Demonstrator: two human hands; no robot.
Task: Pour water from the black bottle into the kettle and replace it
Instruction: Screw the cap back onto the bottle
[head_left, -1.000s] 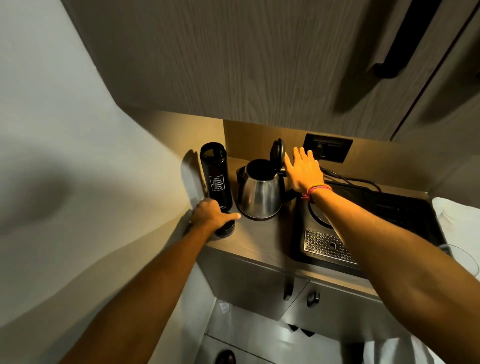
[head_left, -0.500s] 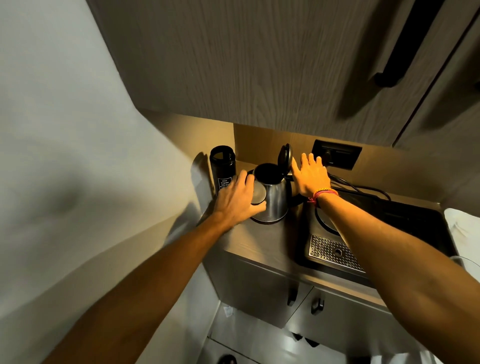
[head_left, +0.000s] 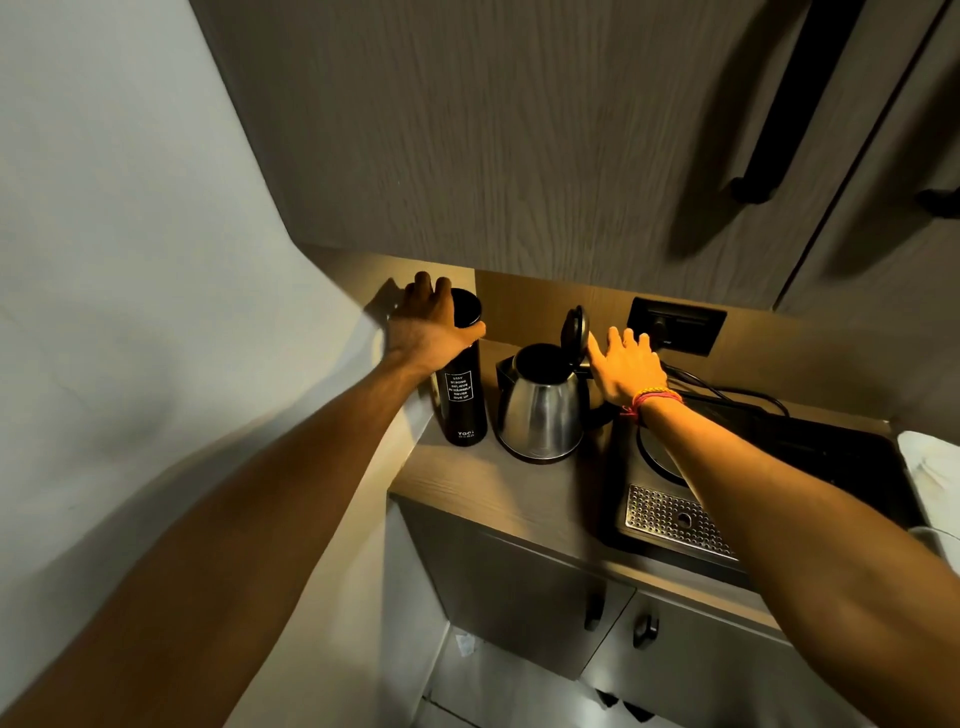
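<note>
The black bottle (head_left: 462, 405) with white lettering stands upright on the counter at the back left, against the wall. My left hand (head_left: 426, 332) wraps around its open upper end, fingers behind and thumb in front. Just to its right sits the steel kettle (head_left: 540, 410), its black lid (head_left: 574, 330) tipped up and its mouth open. My right hand (head_left: 626, 369), with a red and yellow wristband, rests flat against the back of the lid above the kettle handle, fingers spread. The bottle's cap is not in sight.
A black tray (head_left: 779, 447) with a perforated metal drip grate (head_left: 670, 519) fills the counter's right side. A wall socket (head_left: 675, 325) and cables (head_left: 727, 389) lie behind it. An upper cabinet (head_left: 519, 130) hangs low overhead. White cloth (head_left: 930, 467) is at far right.
My left hand left the counter's front left corner, passed the kettle, and now grips the top of the bottle. My right hand has stayed at the raised lid.
</note>
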